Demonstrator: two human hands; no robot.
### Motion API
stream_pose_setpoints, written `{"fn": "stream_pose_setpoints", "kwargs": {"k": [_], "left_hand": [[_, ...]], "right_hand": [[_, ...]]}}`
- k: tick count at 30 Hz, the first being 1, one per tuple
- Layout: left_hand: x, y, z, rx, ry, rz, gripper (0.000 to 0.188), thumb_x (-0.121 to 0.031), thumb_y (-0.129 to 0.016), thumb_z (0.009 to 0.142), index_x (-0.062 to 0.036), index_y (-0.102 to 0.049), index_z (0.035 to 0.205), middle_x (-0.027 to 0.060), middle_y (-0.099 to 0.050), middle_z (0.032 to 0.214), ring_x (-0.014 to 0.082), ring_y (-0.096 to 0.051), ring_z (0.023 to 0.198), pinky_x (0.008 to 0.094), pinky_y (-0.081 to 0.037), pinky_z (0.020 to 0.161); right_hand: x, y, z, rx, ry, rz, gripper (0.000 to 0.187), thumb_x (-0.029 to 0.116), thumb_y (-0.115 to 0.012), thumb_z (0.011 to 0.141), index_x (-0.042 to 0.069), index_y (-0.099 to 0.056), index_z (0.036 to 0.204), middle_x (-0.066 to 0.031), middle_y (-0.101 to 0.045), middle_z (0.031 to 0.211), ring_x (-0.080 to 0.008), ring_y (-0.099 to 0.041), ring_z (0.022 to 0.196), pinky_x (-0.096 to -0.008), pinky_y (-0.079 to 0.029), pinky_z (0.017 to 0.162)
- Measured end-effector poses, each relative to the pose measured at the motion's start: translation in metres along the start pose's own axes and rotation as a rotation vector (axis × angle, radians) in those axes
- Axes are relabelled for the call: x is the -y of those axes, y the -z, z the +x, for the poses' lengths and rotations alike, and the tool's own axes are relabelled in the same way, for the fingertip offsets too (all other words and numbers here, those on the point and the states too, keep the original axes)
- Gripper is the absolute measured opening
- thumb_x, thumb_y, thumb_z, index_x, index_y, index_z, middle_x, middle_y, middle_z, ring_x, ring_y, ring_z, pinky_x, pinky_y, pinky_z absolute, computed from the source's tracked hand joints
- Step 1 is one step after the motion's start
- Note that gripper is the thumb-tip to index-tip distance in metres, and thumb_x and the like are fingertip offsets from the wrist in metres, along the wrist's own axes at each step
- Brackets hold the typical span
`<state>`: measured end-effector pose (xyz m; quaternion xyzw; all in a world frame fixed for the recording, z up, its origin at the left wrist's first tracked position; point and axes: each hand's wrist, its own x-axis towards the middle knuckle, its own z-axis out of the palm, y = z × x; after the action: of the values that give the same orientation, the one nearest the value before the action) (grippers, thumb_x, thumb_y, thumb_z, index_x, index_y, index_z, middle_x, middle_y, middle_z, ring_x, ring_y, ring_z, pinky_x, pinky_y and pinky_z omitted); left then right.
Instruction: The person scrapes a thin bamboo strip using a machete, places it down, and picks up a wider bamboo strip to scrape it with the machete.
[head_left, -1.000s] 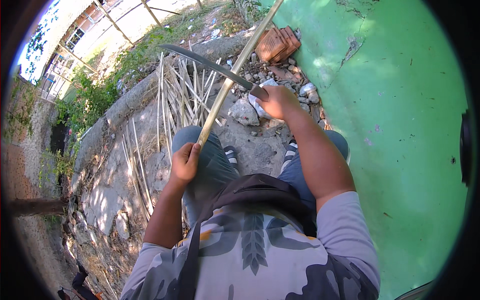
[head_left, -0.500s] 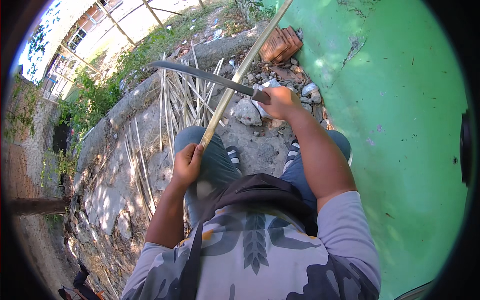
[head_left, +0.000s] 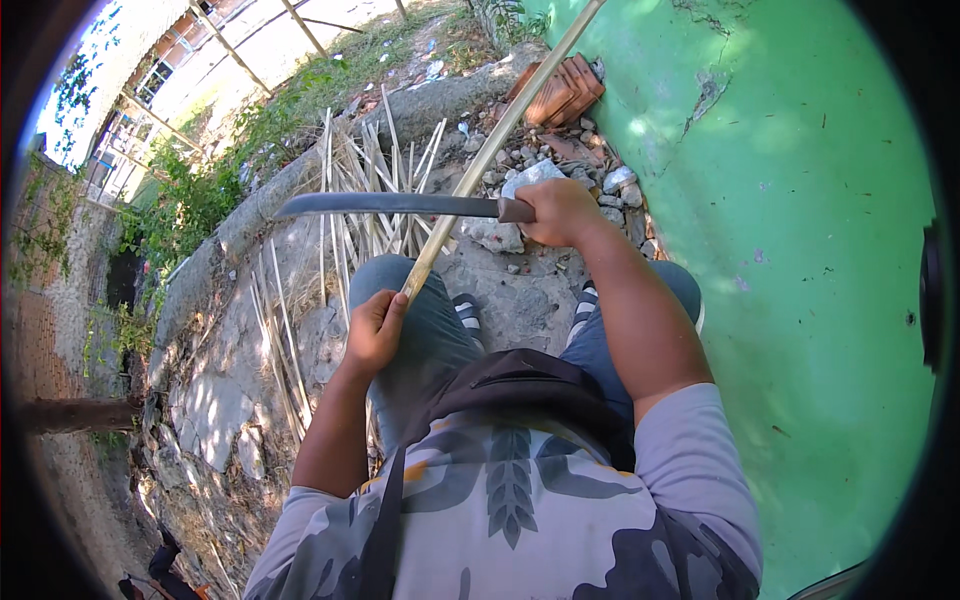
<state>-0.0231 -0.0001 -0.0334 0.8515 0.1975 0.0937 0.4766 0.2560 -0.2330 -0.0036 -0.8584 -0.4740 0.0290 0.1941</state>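
Observation:
My left hand (head_left: 377, 330) is closed round the near end of a long, pale bamboo strip (head_left: 497, 137), above my left knee. The strip slants away up and to the right, past the top of the view. My right hand (head_left: 562, 212) grips the short dark handle of a machete (head_left: 400, 204). Its long grey blade points left and lies across the strip, roughly midway between my two hands. Whether the edge bites into the strip I cannot tell. Beyond my left knee, many thin split strips (head_left: 350, 200) lie in a loose heap.
A few more thin strips (head_left: 285, 345) lie left of my leg on the rough stone ground (head_left: 215, 410). Stones (head_left: 620, 180) and stacked reddish tiles (head_left: 566, 92) sit ahead, beside a green wall (head_left: 800, 300) on my right. A low concrete edge (head_left: 265, 205) curves along the left.
The machete has come down along the strip toward me, and its blade has turned from slanting to nearly level. My left hand and the strip have hardly moved.

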Motion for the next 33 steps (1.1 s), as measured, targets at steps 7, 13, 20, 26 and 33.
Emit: {"fn": "stream_pose_setpoints", "kwargs": {"k": [7,13,20,26,33], "left_hand": [[-0.001,-0.002,0.004,-0.012,0.093,-0.129,0.032,-0.028,-0.055,0.107,-0.0023,-0.064,0.091,-0.0046,-0.051,0.066,0.004,-0.044,0.058,0.0252,-0.037,0.051],[0.0,0.0,0.002,-0.032,0.052,-0.091,0.032,-0.028,-0.055,0.107,-0.0022,-0.065,0.092,-0.0055,-0.049,0.065,0.0038,-0.042,0.056,0.0246,-0.036,0.051],[-0.002,-0.001,0.003,-0.014,0.045,-0.152,0.033,-0.029,-0.054,0.108,-0.0035,-0.063,0.09,-0.006,-0.048,0.063,0.0036,-0.042,0.055,0.0242,-0.034,0.05],[0.004,-0.001,0.006,-0.021,0.112,-0.201,0.033,-0.03,-0.052,0.108,-0.0048,-0.063,0.09,-0.006,-0.048,0.063,0.0035,-0.042,0.055,0.0236,-0.034,0.05],[0.004,-0.002,0.001,-0.053,0.08,-0.122,0.034,-0.031,-0.053,0.108,-0.003,-0.065,0.092,-0.0057,-0.048,0.063,0.0035,-0.042,0.056,0.0243,-0.034,0.051]], "right_hand": [[-0.001,-0.003,-0.004,-0.109,-0.177,0.185,0.031,0.039,-0.074,0.086,0.011,-0.074,0.101,-0.0171,-0.074,0.095,-0.0384,-0.07,0.089,-0.0452,-0.055,0.079],[0.029,-0.001,-0.003,0.067,0.116,-0.013,0.019,0.027,-0.074,0.077,0.014,-0.069,0.09,-0.0103,-0.072,0.085,-0.034,-0.071,0.087,-0.0476,-0.054,0.079],[0.0,0.005,-0.003,-0.072,-0.193,0.19,0.023,0.03,-0.071,0.085,0.01,-0.071,0.095,-0.017,-0.072,0.09,-0.039,-0.069,0.09,-0.0482,-0.053,0.08],[-0.004,-0.01,-0.004,-0.148,-0.167,0.276,0.025,0.033,-0.072,0.085,0.009,-0.07,0.093,-0.0171,-0.072,0.089,-0.0404,-0.069,0.089,-0.0488,-0.053,0.079],[0.028,0.006,-0.001,0.104,0.135,-0.123,0.018,0.029,-0.073,0.079,0.015,-0.067,0.089,-0.008,-0.073,0.087,-0.0316,-0.072,0.087,-0.0452,-0.055,0.077]]}}
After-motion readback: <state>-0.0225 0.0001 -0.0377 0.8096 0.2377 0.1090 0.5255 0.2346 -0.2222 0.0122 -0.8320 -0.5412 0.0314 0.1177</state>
